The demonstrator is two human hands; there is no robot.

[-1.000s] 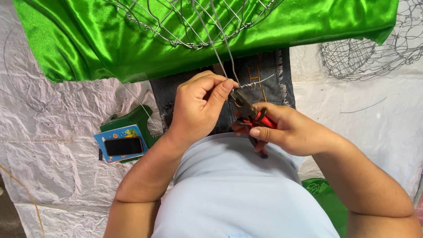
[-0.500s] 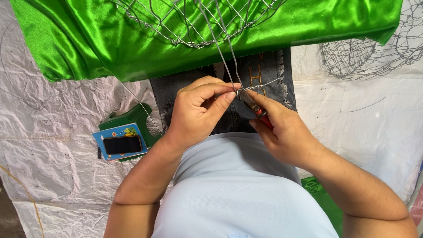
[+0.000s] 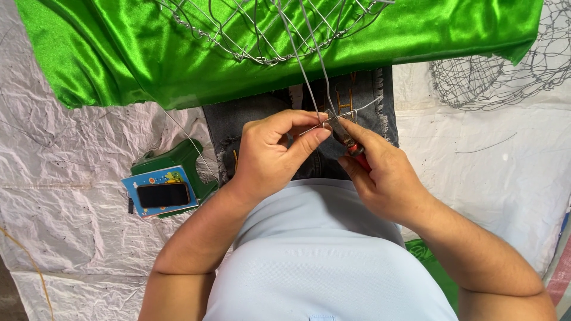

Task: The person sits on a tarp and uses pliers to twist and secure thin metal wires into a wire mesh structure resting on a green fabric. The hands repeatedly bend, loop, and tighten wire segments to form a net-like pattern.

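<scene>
Head camera looks down on the left hand (image 3: 270, 157) pinching a thin steel wire (image 3: 315, 71) over the lap, while the right hand (image 3: 386, 178) clamps red-handled pliers (image 3: 348, 139) onto it, below green satin cloth (image 3: 119, 53).

A makeshift floor workshop — wire mesh frames (image 3: 476, 77), green satin cloth (image 3: 148, 53), crinkled plastic sheeting (image 3: 59, 148).
</scene>
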